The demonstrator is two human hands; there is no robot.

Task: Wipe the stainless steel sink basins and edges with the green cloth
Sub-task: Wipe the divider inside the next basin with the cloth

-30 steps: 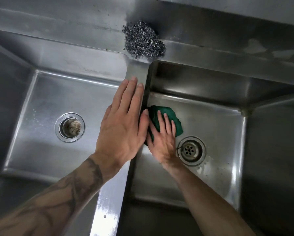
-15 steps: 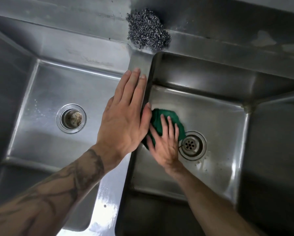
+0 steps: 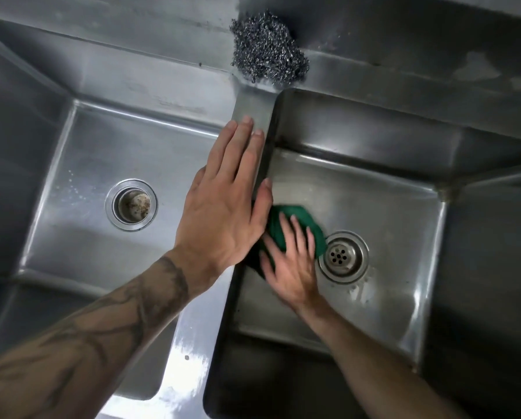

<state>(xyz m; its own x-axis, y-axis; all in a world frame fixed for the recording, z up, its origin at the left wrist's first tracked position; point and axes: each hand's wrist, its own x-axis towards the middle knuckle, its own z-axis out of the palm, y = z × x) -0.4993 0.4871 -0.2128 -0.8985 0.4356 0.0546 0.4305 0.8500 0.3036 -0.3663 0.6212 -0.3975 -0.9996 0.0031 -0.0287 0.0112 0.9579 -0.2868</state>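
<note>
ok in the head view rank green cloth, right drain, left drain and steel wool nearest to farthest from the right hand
1. green cloth: under the right hand
2. right drain: just to its right
3. left drain: left, across the divider
4. steel wool: back ledge

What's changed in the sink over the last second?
The right hand, pressing flat on the green cloth, slid it along the right basin floor toward the person, so it now lies beside the drain. Nothing was grasped or released. The left hand stays flat on the divider, and the steel scourer has not moved.
</note>
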